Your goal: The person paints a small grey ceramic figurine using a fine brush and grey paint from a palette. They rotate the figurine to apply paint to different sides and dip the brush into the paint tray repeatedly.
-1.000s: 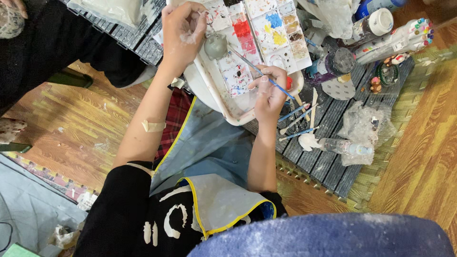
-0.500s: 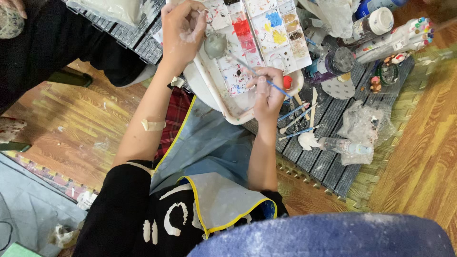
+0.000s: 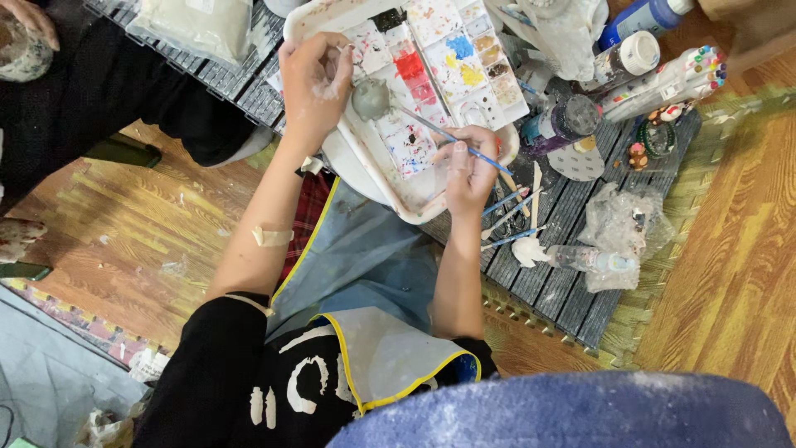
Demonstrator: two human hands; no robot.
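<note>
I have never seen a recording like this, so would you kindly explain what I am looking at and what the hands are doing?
There is no machine here: a person wears a camera on the head, so the picture looks straight down over their apron and arms. The left hand holds a small grey round piece over a white paint tray spotted with red, blue and yellow. The right hand holds a thin blue-handled brush whose tip reaches the grey piece. The tray rests above the lap, beside a dark slatted mat carrying spare brushes, paint bottles, a pack of markers and crumpled plastic. At top left, another person's hand shows.
</note>
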